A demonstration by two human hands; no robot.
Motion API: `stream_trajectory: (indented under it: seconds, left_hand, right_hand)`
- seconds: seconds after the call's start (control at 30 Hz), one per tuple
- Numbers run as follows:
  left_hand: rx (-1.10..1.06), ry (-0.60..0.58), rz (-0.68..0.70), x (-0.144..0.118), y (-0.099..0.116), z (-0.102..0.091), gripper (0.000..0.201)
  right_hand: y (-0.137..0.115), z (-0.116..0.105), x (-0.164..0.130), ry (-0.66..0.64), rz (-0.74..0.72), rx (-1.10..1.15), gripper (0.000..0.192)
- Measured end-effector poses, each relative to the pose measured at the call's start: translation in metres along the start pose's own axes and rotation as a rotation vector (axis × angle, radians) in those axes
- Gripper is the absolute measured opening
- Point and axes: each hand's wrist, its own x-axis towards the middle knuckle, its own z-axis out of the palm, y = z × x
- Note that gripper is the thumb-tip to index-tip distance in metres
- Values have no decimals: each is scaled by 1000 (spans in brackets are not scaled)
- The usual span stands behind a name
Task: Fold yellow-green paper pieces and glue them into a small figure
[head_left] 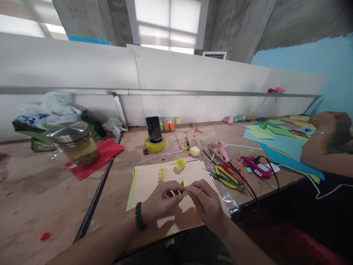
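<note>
Between the fingertips of both hands is a small folded piece of yellow paper (pixel 184 183), partly hidden by the fingers. My left hand (pixel 164 200), with a green bead bracelet at the wrist, pinches it from the left. From the right, my right hand (pixel 205 201) grips it between thumb and forefinger. Below them lies a stack of paper sheets (pixel 149 195), a pale peach one on top. On that stack sit an open yellow paper box (pixel 180 164) and a zigzag yellow paper strip (pixel 160 174). A closed pale yellow paper cube (pixel 194 151) stands just beyond.
At right lie scissors (pixel 230 173), pencils (pixel 227 179), a pink glue gun (pixel 222 151) and a purple power strip (pixel 256 166). A phone (pixel 153 129) leans in a yellow tape roll (pixel 156 144). A glass tea jar (pixel 78 147) stands left. Another person's arm (pixel 327 152) rests far right.
</note>
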Motion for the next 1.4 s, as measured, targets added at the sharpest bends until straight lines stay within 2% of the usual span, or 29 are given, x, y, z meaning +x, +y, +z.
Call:
stream_trajectory:
  seconds: [0.23,0.37,0.43,0.5,0.53,0.67,0.73,0.83,0.9,1.0,1.07,1.13,1.2,1.3,1.4]
  left_hand:
    - [-104,0,-87,2,0,0,17]
    - [-92,107,-83,2,-7,0,11]
    - [-83,193,-87,2,-9,-2,18]
    - [-83,223,-108,2,-8,-4,27]
    - [-97,199,-131,2,-7,-4,29]
    - [-181,-29,-233,3,-5,-4,39]
    - [-175,-61,-242,5,-7,-5,44]
    - [-132,-2,-218,7,-12,-6,41]
    - [-86,63,-180,7,-14,-6,32]
    - [168,130,-135,5,-14,-3,17]
    - [386,139,-136,3,-12,0,22]
    - [503,178,-126,1,-9,-1,21]
    - [521,277,-58,1,-6,-5,20]
    - [477,439,20,4,-4,-21,27]
    - [439,495,-89,11,-3,-42,36]
  right_hand:
    - [0,2,-2,-17,-52,26,18]
    - [0,-1,-4,9,-79,37,20]
    - [0,-3,-4,11,-73,54,24]
    - [0,-5,-5,-4,-40,87,25]
    - [0,-5,-5,-18,-14,109,24]
    - [5,-8,-5,-57,82,182,18]
    - [9,-10,-5,-85,110,197,16]
    - [13,-12,-6,-169,187,226,12]
    - [16,-12,-7,-227,246,238,12]
    - [19,-8,-10,-247,228,137,18]
    - [20,-6,-10,-252,184,47,22]
    - [21,-10,-7,-267,168,7,24]
    - [23,-18,-4,-233,158,-19,24]
    - [28,-37,1,-144,152,-95,20]
    - [38,-56,0,-144,179,-157,17]
